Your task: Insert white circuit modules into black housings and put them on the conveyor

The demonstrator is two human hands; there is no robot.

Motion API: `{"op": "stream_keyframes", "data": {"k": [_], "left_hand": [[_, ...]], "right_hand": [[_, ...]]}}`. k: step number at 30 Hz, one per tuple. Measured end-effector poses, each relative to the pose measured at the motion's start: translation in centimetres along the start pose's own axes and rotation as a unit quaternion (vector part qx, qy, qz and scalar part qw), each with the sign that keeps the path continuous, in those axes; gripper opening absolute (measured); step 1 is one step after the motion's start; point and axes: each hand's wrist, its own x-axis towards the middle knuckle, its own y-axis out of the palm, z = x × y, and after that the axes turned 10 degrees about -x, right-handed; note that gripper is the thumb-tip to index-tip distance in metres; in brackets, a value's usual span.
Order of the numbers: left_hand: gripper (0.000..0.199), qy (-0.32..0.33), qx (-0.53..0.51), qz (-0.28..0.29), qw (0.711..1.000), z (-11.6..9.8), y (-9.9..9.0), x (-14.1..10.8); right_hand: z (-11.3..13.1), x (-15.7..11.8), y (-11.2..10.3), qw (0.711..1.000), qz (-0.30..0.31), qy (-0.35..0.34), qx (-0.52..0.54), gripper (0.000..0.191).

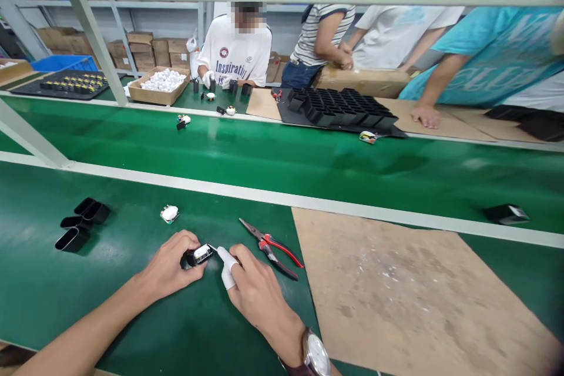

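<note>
My left hand grips a small black housing with a white-topped circuit part in its opening. Close to its right side is my right hand, with white covers on thumb and finger; its fingers are pinched, and a thin pale tip reaches from them to the housing's edge. What that tip belongs to is mostly hidden. Behind my hands lies a loose white-topped circuit part. Red-and-black pliers rest right of my right hand, jaws pointing away. Several black oval housings stand at the left.
A brown cardboard sheet covers the right of the bench. Beyond a pale rail runs a green belt bearing a black housing. Across it, people work near a black housing tray and a box of white parts.
</note>
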Motion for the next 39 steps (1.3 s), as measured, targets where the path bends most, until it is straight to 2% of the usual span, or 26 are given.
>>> {"op": "stream_keyframes", "data": {"k": [18,28,35,39], "left_hand": [[0.025,0.033,-0.033,0.052,0.998,0.4,-0.4,-0.1],[0.030,0.055,-0.012,0.084,0.995,0.0,-0.5,0.3],[0.026,0.042,0.003,0.080,0.996,-0.2,-0.5,0.3],[0.026,0.042,-0.019,0.074,0.996,0.0,-0.4,0.4]], "right_hand": [[-0.3,-0.1,-0.2,0.998,-0.016,-0.031,0.045,0.026],[-0.3,0.4,-0.6,0.996,-0.027,-0.057,0.064,0.027],[-0.1,0.8,-1.4,0.997,-0.010,-0.075,0.013,0.029],[-0.5,0.6,-1.4,0.997,-0.034,-0.056,0.027,0.027]]}}
